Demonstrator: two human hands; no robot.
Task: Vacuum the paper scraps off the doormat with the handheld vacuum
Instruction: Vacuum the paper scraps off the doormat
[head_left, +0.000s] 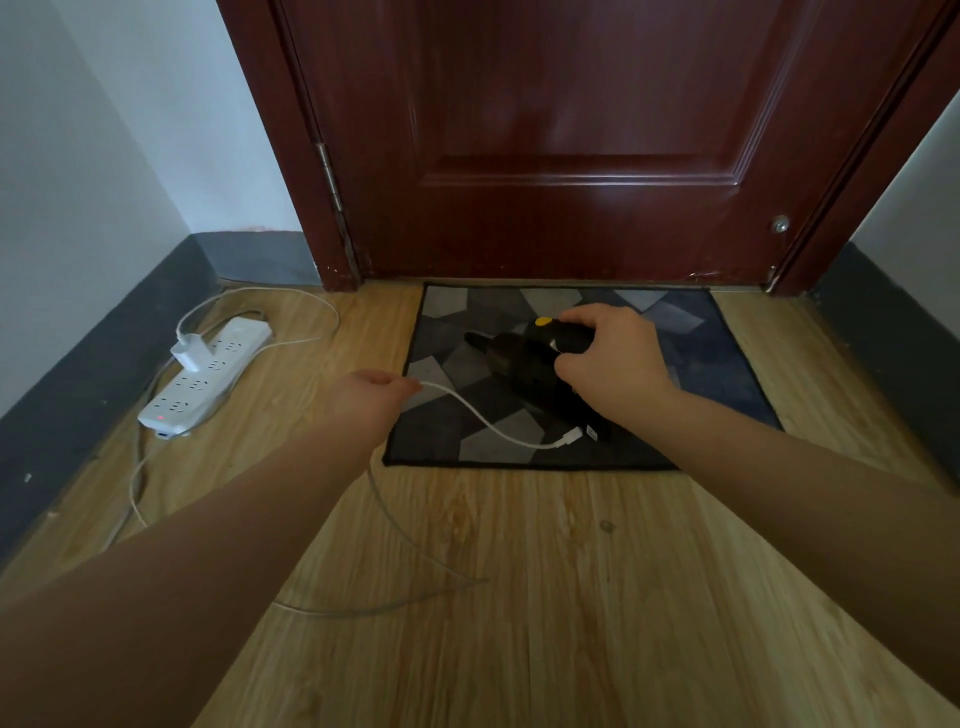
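Now | right hand (610, 358) grips vacuum (524, 364) mid-doormat (727, 374) | left hand (369, 397) pinches cable (488, 423)

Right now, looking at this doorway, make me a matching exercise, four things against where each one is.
Things:
1. black handheld vacuum
2. thin white charging cable
3. white power strip
4. grey patchwork doormat

Places:
A. wood floor by the left wall
B. against the dark red door
C. pinched in the left hand
D. under the right hand

Pairs: 1-D, 2-C, 3-A, 4-B
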